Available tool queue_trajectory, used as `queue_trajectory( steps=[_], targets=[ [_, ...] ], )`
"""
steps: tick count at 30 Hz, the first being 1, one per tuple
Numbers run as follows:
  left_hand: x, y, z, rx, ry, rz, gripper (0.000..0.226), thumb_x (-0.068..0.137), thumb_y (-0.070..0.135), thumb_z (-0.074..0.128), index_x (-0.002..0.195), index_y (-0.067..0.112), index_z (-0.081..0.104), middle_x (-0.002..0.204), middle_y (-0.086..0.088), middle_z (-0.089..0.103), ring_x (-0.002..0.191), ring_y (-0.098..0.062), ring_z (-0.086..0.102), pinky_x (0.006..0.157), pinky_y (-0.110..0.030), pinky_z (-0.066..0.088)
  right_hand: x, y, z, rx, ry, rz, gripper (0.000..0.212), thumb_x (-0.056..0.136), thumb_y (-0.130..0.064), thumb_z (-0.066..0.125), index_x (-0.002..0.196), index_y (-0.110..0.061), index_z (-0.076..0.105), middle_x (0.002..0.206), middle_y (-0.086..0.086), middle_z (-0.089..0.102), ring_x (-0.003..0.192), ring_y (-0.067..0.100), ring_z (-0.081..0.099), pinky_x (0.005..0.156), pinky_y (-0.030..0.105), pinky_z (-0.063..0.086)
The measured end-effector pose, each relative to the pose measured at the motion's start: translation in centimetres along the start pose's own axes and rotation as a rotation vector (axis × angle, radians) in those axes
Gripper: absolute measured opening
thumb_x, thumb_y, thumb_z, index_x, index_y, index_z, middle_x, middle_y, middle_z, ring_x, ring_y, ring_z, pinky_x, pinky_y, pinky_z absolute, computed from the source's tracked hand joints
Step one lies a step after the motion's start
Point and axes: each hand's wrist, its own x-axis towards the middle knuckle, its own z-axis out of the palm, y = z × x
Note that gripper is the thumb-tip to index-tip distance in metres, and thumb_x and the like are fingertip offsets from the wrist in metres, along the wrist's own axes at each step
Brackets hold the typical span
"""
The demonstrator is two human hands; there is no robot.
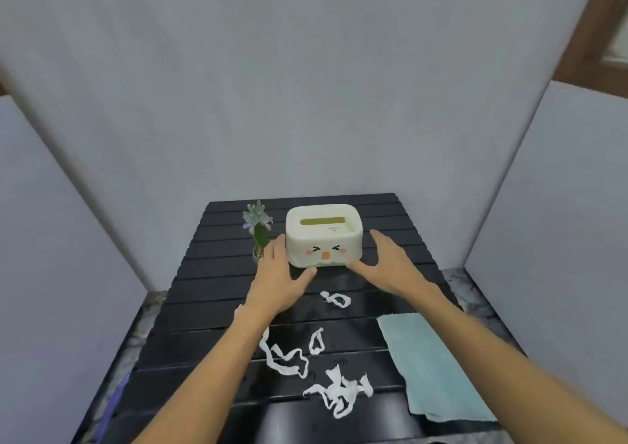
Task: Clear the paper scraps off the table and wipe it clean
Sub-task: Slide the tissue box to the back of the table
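Left hand [277, 278]: fingers spread, released, at the tissue box's [323, 236] left side.
Right hand [390, 263]: fingers spread, released, beside its right.
Paper scraps [336, 391]: on the bench [210, 307], nearer than both hands.
Cloth [435, 365]: right of the scraps.

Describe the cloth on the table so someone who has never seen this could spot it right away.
Start at the black slatted table. Along its near right edge lies the cloth, spread flat beside the white paper scraps. It is the only pale teal thing there, a smooth rectangle, unlike the thin, curly white strips.

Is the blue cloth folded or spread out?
Spread out: the blue cloth lies flat on the table, no visible folds.
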Motion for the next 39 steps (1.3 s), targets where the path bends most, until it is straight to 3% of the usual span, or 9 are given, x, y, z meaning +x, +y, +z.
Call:
queue_trajectory(
  steps=[5,10,13,16,18,22,27,33,39],
  targets=[
    [1.6,-0.2,1.1,-0.064,0.11,0.067,0.089,0.087,0.043,0.071,0.154,0.017,0.019,0.154,-0.004,0.029,0.14,-0.017,0.03,0.101,-0.025,0.028,2.1,0.5,0.8,0.078,0.015,0.027,0.112,0.078,-0.061,0.074,0.16,-0.016,0.013,0.167,0.004,0.019,0.151,0.023,0.023,0.118,0.044,0.027],
    [3.2,-0.4,2.4,-0.114,0.167,0.084,0.093,0.086,0.041,0.073,0.155,0.021,0.014,0.156,0.0,0.026,0.14,-0.012,0.027,0.107,-0.027,0.032,3.5,1.1,2.0,0.185,0.022,-0.004,0.118,0.075,-0.059,0.078,0.16,-0.015,0.009,0.166,0.003,0.02,0.15,0.023,0.025,0.116,0.042,0.029],
    [4.3,-0.4,3.2,-0.116,0.161,0.085,0.097,0.083,0.038,0.076,0.154,0.019,0.013,0.154,-0.001,0.028,0.138,-0.011,0.027,0.104,-0.022,0.029,4.3,1.2,2.7,0.229,0.027,-0.017,0.122,0.067,-0.062,0.081,0.159,-0.019,0.014,0.159,0.001,0.032,0.143,0.022,0.036,0.113,0.041,0.037],
    [5.0,-0.8,4.1,-0.13,0.168,0.078,0.101,0.079,0.039,0.078,0.154,0.016,0.015,0.15,-0.003,0.031,0.136,-0.016,0.033,0.106,-0.026,0.035,5.1,1.7,3.5,0.264,0.077,-0.063,0.108,0.057,-0.072,0.081,0.146,-0.034,0.033,0.138,-0.009,0.051,0.123,0.013,0.054,0.099,0.044,0.053],
    [5.4,-1.1,4.7,-0.13,0.191,0.071,0.103,0.077,0.038,0.081,0.154,0.016,0.016,0.149,-0.004,0.032,0.136,-0.017,0.034,0.107,-0.03,0.038,5.4,2.0,3.9,0.3,0.094,-0.096,0.095,0.058,-0.067,0.082,0.137,-0.039,0.039,0.13,-0.013,0.055,0.116,0.009,0.057,0.093,0.042,0.056],
    [5.6,-1.1,5.7,-0.139,0.222,0.061,0.112,0.074,0.039,0.085,0.155,0.015,0.011,0.153,-0.004,0.029,0.139,-0.017,0.029,0.105,-0.024,0.03,5.5,1.9,4.4,0.364,0.13,-0.119,0.084,0.065,-0.051,0.083,0.137,-0.038,0.041,0.131,-0.013,0.055,0.117,0.006,0.055,0.098,0.038,0.053],
    [6.0,-1.6,6.3,-0.187,0.256,0.035,0.103,0.07,0.039,0.087,0.149,0.019,0.024,0.142,0.0,0.041,0.132,-0.016,0.038,0.107,-0.043,0.043,5.9,2.5,4.7,0.403,0.168,-0.113,0.077,0.07,-0.041,0.082,0.136,-0.037,0.043,0.129,-0.014,0.057,0.116,0.006,0.056,0.097,0.038,0.054],
    [6.1,-1.4,6.8,-0.27,0.266,0.013,0.098,0.065,0.038,0.089,0.143,0.02,0.033,0.135,0.002,0.047,0.126,-0.016,0.043,0.102,-0.042,0.046,6.0,2.9,4.7,0.439,0.188,-0.105,0.079,0.068,-0.043,0.082,0.137,-0.038,0.044,0.128,-0.014,0.058,0.116,0.007,0.058,0.097,0.037,0.055],
    [6.0,-1.0,7.4,-0.367,0.23,-0.073,0.096,0.063,0.043,0.091,0.141,0.022,0.039,0.13,0.004,0.056,0.118,-0.017,0.056,0.095,-0.038,0.051,5.5,3.5,4.2,0.483,0.216,-0.11,0.073,0.07,-0.037,0.086,0.13,-0.043,0.044,0.124,-0.017,0.059,0.112,0.003,0.059,0.088,0.021,0.053]
  ],
)
